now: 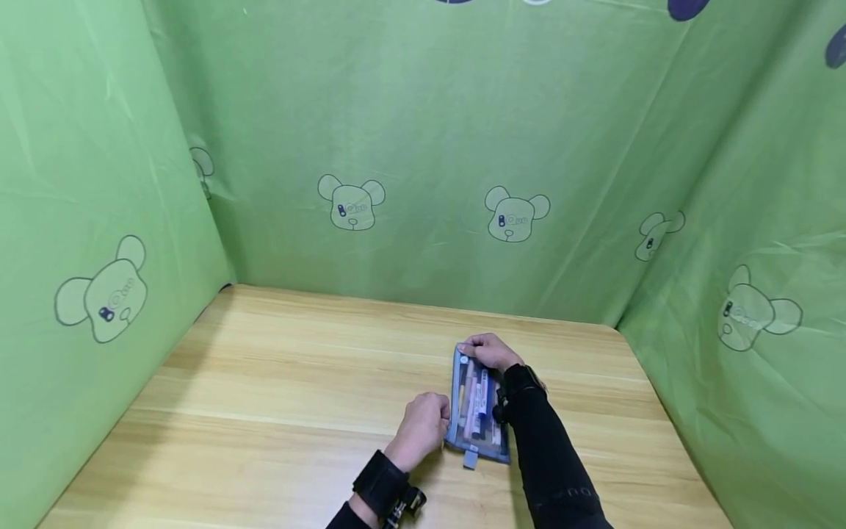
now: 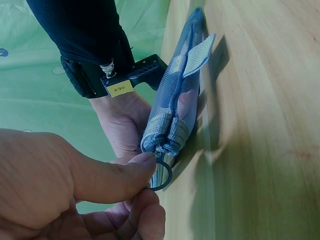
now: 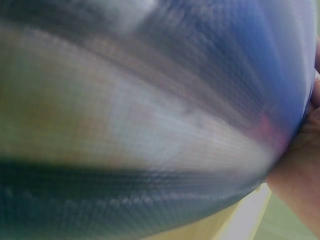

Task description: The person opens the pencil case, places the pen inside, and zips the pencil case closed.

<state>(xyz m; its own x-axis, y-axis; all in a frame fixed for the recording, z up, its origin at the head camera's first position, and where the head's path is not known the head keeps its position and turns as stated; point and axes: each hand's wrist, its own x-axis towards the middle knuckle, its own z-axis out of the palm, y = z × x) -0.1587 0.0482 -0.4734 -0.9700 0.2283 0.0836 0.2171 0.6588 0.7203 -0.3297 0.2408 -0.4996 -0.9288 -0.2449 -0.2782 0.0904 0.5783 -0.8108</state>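
Note:
A blue-grey mesh pencil case (image 1: 454, 383) is held tilted on edge at the table, several pens (image 1: 471, 397) showing through its see-through side. My right hand (image 1: 490, 351) grips its far end, thumb on the near face; the other fingers are hidden behind it. At the case's left edge is my left hand (image 1: 421, 426). In the left wrist view, its thumb and index finger pinch a dark ring zipper pull (image 2: 170, 175) at one end of the zipper, which looks closed. A fabric tab (image 2: 200, 56) sticks out of the case. Blurred mesh fills most of the right wrist view.
The wooden table (image 1: 277, 389) extends to the left, right and behind the case. Green cloth (image 1: 423, 132) printed with bear heads hangs along the back and both sides. Each wrist wears a black strap (image 1: 381, 483) with a small camera.

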